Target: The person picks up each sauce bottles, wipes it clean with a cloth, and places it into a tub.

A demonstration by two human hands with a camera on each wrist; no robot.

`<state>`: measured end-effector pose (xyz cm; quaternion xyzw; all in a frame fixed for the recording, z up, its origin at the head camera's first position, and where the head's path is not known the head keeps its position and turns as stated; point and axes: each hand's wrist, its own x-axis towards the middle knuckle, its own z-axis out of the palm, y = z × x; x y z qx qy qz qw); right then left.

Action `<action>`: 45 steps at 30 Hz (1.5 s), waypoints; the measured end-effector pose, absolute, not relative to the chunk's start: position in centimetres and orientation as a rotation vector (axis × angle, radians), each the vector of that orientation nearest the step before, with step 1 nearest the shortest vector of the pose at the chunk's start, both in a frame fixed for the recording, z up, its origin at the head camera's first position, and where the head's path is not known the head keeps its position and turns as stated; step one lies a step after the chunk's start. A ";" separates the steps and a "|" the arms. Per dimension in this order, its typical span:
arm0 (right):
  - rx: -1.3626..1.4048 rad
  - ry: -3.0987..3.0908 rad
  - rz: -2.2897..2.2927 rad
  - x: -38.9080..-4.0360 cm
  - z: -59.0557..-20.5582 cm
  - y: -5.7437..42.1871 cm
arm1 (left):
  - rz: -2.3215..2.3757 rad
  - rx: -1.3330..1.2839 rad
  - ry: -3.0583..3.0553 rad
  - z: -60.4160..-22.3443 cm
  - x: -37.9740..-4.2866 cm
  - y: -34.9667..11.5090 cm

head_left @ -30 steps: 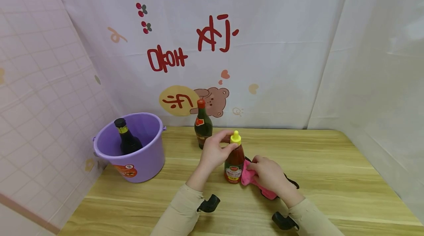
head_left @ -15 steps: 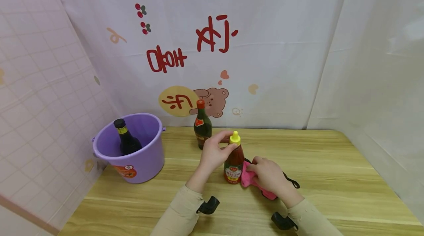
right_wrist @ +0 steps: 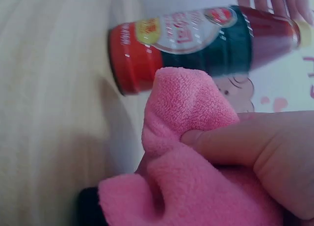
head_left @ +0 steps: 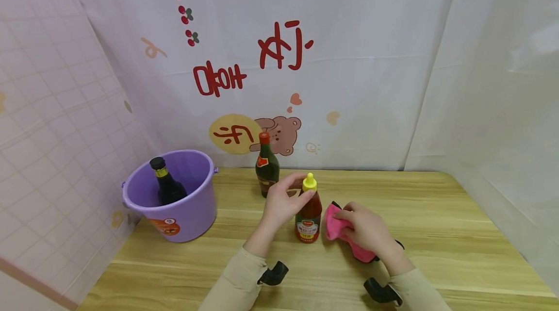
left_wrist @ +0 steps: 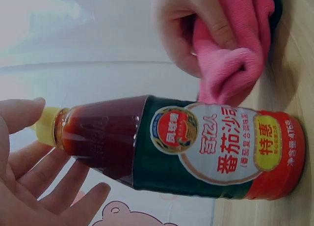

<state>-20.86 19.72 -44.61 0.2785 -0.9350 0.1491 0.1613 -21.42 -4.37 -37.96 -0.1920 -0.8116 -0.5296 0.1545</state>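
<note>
A ketchup bottle (head_left: pixel 308 214) with a yellow nozzle cap and a green and red label stands upright on the table. My left hand (head_left: pixel 281 202) pinches it at the cap, thumb on the near side and fingers behind, as the left wrist view shows with the yellow cap (left_wrist: pixel 47 126). Just right of the bottle, my right hand (head_left: pixel 369 228) grips a bunched pink cloth (head_left: pixel 338 226) with a black edge. In the right wrist view the thumb presses into the folds of the cloth (right_wrist: pixel 189 103), whose upper end overlaps the bottle's lower label.
A green glass bottle (head_left: pixel 267 168) with a red cap stands behind my left hand. At the left is a purple bucket (head_left: pixel 203 209) holding a dark bottle (head_left: pixel 169 187) with a black cap. The wooden table (head_left: pixel 436 233) meets a printed wall sheet at the back.
My right hand has drawn the pink cloth away to the right, leaving a gap beside the ketchup bottle in the head view. The left hand and bottle stay in place.
</note>
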 end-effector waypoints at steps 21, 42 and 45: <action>0.683 -2.511 0.663 -21.2 -42.8 21.5 | -1.349 -0.498 -2.301 -37.8 -21.9 -3.5; 0.748 -2.421 0.788 -21.2 -41.5 20.6 | -1.555 -0.927 -2.570 -36.4 -25.6 -6.4; 0.776 -2.381 0.805 -21.4 -40.8 20.2 | -1.561 -0.938 -2.577 -36.3 -25.8 -6.5</action>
